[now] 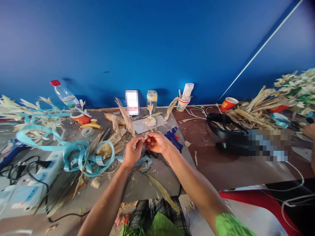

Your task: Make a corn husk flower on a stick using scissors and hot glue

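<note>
My left hand (134, 150) and my right hand (157, 143) meet above the table's middle, fingertips pinched together. Between them is a small pale, husk-like piece (146, 137), mostly hidden by the fingers. Just beyond my hands a pale husk flower (150, 110) stands by a white round piece (150, 122) on a white sheet (138, 126). A blue glue gun (172, 136) lies right beside my right hand. Left of my left hand are dried corn husks (126, 118) and a loose coil of light blue ribbon (81, 157).
At left are a power strip (41, 180) with black cables, a tilted bottle (65, 93) and a red cup (80, 117). A jar (152, 98) and a white cup (182, 104) stand by the blue wall. Toward the right are a black bag-like object (226, 134) and a husk pile (253, 106).
</note>
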`<move>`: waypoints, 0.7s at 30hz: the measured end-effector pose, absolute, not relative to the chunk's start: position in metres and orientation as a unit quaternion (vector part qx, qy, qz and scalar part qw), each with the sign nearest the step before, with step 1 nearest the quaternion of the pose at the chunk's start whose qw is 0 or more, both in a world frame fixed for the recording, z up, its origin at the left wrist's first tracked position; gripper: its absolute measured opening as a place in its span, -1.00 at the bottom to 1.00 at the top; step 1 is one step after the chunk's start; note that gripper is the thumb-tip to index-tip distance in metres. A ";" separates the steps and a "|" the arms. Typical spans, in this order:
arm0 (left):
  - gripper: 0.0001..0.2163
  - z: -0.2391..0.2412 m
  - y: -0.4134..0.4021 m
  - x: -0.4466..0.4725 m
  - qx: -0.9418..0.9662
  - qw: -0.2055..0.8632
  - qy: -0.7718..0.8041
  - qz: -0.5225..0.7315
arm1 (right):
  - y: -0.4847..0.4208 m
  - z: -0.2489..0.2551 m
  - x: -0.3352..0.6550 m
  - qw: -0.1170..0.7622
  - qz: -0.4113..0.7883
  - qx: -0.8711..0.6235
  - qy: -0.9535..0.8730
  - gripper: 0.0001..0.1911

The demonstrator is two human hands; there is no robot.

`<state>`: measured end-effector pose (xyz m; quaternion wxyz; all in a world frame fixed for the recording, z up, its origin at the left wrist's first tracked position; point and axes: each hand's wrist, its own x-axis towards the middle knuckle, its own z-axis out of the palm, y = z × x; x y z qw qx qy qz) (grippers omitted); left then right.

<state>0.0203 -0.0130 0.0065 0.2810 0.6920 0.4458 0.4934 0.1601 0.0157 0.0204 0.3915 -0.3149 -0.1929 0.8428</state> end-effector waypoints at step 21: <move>-0.87 0.002 -0.010 0.022 0.675 0.302 0.436 0.513 | 0.019 0.017 0.160 0.478 0.830 -0.253 -0.137 -0.64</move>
